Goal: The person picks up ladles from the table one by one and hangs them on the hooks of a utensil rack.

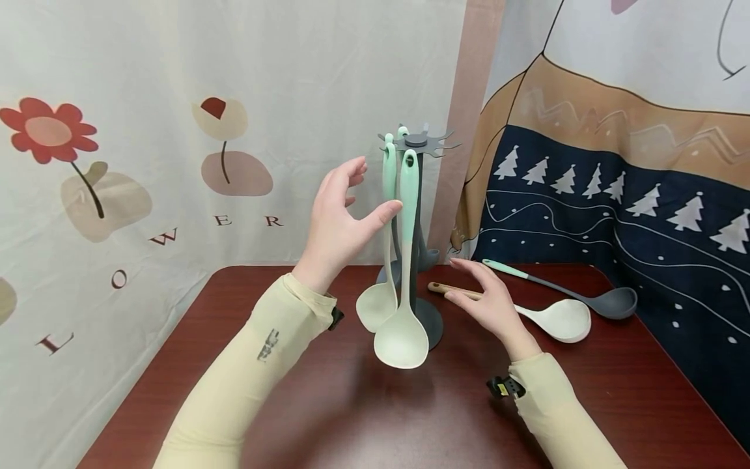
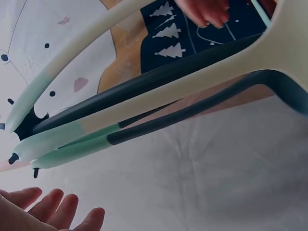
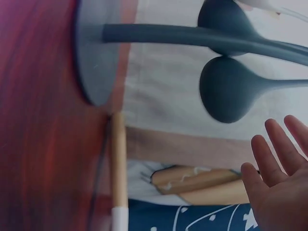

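A dark grey utensil stand (image 1: 430, 324) holds several hanging ladles. In front hangs a cream ladle (image 1: 401, 339) with a mint-green handle, and a second cream ladle (image 1: 375, 306) hangs to its left. Dark grey ladles (image 3: 228, 89) with round bowls hang on the far side. My left hand (image 1: 340, 225) is raised beside the handles, fingers spread and holding nothing; its thumb tip overlaps the front handle in the head view. To the right of the stand, my right hand (image 1: 489, 306) hovers with loose fingers and an empty palm, partly covering a white ladle (image 1: 565, 320) with a wooden handle.
On the dark red table (image 1: 328, 417), a grey ladle (image 1: 612, 303) with a mint handle lies at the back right, behind the white one. Printed curtains (image 1: 328, 78) hang close behind the table and along its right side.
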Action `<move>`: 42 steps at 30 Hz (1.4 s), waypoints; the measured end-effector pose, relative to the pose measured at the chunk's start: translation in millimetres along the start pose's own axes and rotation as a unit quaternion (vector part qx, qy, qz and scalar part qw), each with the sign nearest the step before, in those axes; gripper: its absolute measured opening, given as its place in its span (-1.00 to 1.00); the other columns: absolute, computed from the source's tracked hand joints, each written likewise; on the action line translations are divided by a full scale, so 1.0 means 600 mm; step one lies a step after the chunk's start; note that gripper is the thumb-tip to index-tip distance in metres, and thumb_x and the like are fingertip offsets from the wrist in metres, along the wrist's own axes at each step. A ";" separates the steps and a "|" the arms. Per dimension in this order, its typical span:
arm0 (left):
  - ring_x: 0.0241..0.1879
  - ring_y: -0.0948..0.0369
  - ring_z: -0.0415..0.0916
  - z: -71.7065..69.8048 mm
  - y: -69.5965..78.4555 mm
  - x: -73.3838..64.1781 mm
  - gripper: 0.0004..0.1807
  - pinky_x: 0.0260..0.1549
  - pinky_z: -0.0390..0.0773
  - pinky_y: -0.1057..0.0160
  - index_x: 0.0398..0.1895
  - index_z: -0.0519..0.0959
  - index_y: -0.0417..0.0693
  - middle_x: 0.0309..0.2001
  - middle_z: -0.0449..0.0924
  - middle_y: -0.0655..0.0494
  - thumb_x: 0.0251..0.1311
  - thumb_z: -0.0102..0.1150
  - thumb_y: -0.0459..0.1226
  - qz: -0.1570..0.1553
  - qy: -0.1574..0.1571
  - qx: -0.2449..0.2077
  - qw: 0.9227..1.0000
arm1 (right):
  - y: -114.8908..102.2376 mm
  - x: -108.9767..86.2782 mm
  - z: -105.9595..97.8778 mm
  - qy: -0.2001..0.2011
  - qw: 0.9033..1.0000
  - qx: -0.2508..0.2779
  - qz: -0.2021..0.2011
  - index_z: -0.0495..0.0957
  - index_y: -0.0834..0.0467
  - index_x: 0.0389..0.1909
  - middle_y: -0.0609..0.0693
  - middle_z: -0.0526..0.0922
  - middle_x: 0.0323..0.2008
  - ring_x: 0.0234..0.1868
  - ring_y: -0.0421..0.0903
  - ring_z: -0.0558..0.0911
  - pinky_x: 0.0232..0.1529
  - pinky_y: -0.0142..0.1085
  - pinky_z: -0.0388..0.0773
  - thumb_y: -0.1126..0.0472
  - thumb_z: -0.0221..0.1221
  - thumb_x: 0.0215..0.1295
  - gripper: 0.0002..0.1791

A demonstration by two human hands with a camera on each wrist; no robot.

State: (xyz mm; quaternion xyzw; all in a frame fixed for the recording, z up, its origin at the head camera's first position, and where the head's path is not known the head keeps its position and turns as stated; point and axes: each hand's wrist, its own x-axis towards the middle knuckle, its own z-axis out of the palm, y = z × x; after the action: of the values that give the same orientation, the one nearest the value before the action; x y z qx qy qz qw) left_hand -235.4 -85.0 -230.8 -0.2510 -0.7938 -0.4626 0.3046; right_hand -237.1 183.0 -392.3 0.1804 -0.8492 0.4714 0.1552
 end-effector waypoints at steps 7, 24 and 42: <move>0.25 0.27 0.34 0.004 0.023 0.020 -0.12 0.19 0.36 0.27 0.40 0.35 -0.08 0.29 0.40 0.12 0.03 0.45 0.04 -0.013 0.011 -0.002 1.000 | 0.031 -0.017 -0.007 -0.012 0.999 -0.050 0.002 0.37 0.10 0.38 0.11 0.41 0.34 0.39 0.14 0.27 0.29 0.23 0.22 0.11 0.43 0.15 -0.23; 0.11 0.22 0.44 0.021 0.052 0.046 -0.21 0.11 0.42 0.42 0.24 0.46 -0.20 0.11 0.48 0.02 -0.02 0.50 0.00 -0.006 0.070 -0.029 0.997 | 0.102 -0.039 -0.046 -0.063 0.989 -0.128 0.031 0.19 0.17 0.48 0.25 0.26 0.41 0.39 0.29 0.19 0.24 0.31 0.22 -0.04 0.43 0.14 -0.04; -0.20 0.19 0.54 0.030 0.059 0.052 -0.55 -0.11 0.55 0.35 -0.12 0.58 -0.26 -0.16 0.54 0.01 0.04 0.47 -0.14 0.036 0.110 -0.049 0.992 | 0.124 -0.035 -0.071 -0.090 0.975 -0.200 0.044 0.13 0.27 0.48 0.35 0.22 0.41 0.39 0.35 0.18 0.28 0.31 0.15 -0.12 0.43 0.09 0.07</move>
State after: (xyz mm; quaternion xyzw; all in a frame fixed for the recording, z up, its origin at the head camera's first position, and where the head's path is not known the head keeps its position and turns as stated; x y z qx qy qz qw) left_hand -237.5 -49.6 -194.7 -0.2417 -0.7224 -0.5148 0.3933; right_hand -248.3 259.2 -435.4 0.1496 -0.9437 0.2808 0.0902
